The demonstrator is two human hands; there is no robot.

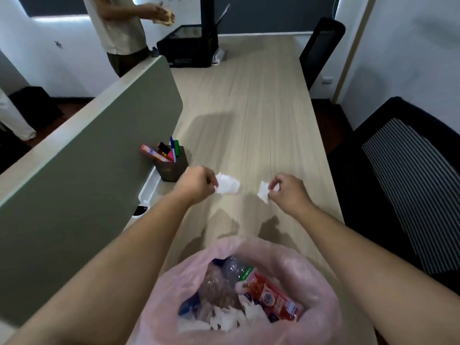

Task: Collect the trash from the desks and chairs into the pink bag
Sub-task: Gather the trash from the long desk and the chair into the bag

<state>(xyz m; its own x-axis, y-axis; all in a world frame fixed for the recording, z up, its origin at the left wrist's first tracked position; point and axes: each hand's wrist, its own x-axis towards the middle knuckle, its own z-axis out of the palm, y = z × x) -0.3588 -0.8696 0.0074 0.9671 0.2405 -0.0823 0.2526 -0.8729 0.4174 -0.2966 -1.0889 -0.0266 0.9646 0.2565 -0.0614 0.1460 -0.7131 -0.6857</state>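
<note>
An open pink bag stands on the wooden desk right below me, holding a clear bottle, a red wrapper and crumpled white tissue. Beyond it, my left hand pinches a crumpled white tissue just above the desk. My right hand pinches a smaller white paper scrap. Both hands are a little apart, side by side, past the bag's mouth.
A grey-green divider panel runs along the left. A dark pen holder with markers stands against it. Black chairs sit along the right. A black printer is at the far end, and another person stands beyond the divider.
</note>
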